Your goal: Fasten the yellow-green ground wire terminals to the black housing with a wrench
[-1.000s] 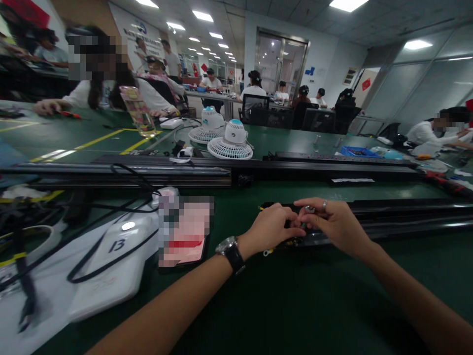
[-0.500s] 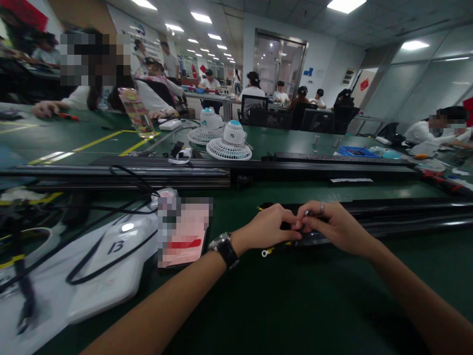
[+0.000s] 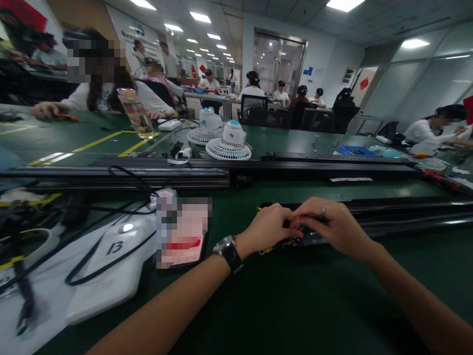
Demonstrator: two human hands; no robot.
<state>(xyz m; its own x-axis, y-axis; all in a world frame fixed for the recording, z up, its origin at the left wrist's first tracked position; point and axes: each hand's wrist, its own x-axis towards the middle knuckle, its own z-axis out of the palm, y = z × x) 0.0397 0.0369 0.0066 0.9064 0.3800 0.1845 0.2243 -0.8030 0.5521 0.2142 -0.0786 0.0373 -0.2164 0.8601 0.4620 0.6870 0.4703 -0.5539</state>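
Over the near end of some long black bars (image 3: 391, 224), my left hand (image 3: 271, 227) and my right hand (image 3: 327, 222) meet at the fingertips. Both are closed in a pinch, and what lies between the fingers is too small and hidden to name. A ring terminal (image 3: 262, 252) on a yellow-sleeved wire end shows just below my left hand. Another yellow wire end (image 3: 259, 208) sticks out above it. My left wrist carries a black-strapped watch, and a ring is on my right hand.
Left of my hands lie a phone (image 3: 190, 236), a white power bank (image 3: 111, 266) marked 13 and black cables. Beyond them are long dark bars (image 3: 177, 177), two white fans (image 3: 229, 143), a tilted bottle (image 3: 136, 113) and a blue tray (image 3: 356, 152). A person sits across the table.
My right hand has shifted slightly left and up, its fingers now overlapping my left fingertips. My left hand has turned slightly, and the ring terminal below it is more covered.
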